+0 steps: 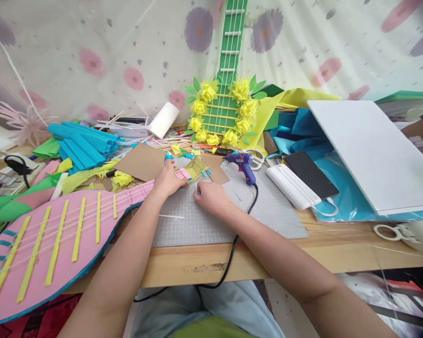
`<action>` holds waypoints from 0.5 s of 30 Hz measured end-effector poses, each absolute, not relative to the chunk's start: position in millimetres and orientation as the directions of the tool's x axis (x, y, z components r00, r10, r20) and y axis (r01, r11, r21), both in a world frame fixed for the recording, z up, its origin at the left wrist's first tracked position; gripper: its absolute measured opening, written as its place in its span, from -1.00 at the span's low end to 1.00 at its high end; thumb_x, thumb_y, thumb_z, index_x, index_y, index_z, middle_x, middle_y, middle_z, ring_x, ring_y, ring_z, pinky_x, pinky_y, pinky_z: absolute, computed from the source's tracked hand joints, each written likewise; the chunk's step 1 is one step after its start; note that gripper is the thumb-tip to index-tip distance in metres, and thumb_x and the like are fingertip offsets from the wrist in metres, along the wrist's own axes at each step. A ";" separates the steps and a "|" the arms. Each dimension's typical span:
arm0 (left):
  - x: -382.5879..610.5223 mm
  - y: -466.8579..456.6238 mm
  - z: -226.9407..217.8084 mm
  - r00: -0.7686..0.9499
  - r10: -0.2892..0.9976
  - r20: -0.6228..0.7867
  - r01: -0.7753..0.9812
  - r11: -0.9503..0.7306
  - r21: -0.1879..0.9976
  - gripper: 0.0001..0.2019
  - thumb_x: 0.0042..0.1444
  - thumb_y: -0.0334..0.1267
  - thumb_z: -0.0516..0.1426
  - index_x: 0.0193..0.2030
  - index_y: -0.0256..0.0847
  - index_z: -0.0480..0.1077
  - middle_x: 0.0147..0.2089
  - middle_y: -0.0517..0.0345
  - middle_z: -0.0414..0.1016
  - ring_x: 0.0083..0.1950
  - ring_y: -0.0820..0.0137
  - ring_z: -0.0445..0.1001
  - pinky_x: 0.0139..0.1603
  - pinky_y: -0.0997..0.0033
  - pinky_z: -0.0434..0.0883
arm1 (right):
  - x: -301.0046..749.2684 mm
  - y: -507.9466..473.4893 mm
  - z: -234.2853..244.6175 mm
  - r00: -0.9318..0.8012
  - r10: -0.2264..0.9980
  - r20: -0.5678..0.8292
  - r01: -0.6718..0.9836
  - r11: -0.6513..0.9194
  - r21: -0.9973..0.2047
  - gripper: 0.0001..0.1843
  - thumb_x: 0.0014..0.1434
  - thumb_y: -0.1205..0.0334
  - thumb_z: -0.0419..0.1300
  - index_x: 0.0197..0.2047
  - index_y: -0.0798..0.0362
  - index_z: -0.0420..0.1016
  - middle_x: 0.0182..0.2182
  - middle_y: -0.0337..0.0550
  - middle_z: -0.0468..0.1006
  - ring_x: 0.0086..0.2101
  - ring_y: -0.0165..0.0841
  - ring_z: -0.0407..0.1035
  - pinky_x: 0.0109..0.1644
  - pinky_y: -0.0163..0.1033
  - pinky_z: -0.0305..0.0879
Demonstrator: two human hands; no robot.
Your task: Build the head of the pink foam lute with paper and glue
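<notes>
Attaching pegs (208, 172), I judge, on the pink guitar (68, 234) left of the glue gun (245, 164); my left grip (168, 180) bends beside its headstock (195, 168), hold unclear; my right grip (213, 195) seemingly pinches a blue bit (199, 192), which next needs careful placing.

The front middle of the gray gridded cutting mat (197, 230) offers open room, as does its right front corner, but the black cord (256, 193) of the purple plastic glue gun (245, 165) crosses the mat between the two. That gun obstructs the mat's rear right; a white oblong case (292, 185) blocks its right edge. The pink guitar-shaped craft with yellow strips (89, 225) bars the mat's left side, and the green stringed craft ringed with yellow paper flowers (223, 104) stands behind it.
</notes>
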State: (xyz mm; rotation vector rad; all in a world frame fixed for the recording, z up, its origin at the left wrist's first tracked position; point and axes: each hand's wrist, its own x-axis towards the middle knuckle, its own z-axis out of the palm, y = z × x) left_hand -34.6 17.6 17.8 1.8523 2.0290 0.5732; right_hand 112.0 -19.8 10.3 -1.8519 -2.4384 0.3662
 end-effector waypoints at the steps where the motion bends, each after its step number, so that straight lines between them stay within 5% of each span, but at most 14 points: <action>1: -34.8 17.6 17.7 -0.099 0.995 0.026 0.861 0.073 0.503 -0.16 -0.29 -0.22 0.32 0.16 -0.31 0.07 0.04 -0.11 0.40 0.06 0.13 0.40 0.00 0.24 0.33 | 113.3 -19.5 8.3 -0.280 0.955 -0.094 0.941 0.255 -0.221 -0.72 0.16 0.23 -0.04 -0.17 0.13 0.42 -0.24 0.05 0.57 -0.21 -0.21 0.46 -0.21 -0.23 0.29; 9: -31.3 13.7 16.2 -0.071 0.997 0.036 0.861 0.043 0.507 -0.19 -0.27 -0.24 0.31 0.15 -0.28 0.06 0.04 -0.10 0.40 0.07 0.16 0.40 0.01 0.26 0.33 | 103.7 -8.4 2.2 -0.249 0.968 -0.029 0.937 0.234 -0.259 -0.72 0.21 0.25 -0.08 -0.16 0.10 0.41 -0.22 0.01 0.56 -0.21 -0.23 0.46 -0.22 -0.22 0.28; 15: -32.1 13.3 17.8 -0.090 0.994 0.066 0.861 0.044 0.507 -0.22 -0.26 -0.24 0.30 0.14 -0.26 0.07 0.02 -0.06 0.42 0.05 0.16 0.41 -0.03 0.26 0.35 | 110.1 -9.9 5.8 -0.257 0.966 -0.036 0.941 0.242 -0.235 -0.64 0.22 0.07 -0.04 -0.10 0.14 0.39 -0.21 0.07 0.55 -0.18 -0.18 0.44 -0.18 -0.19 0.28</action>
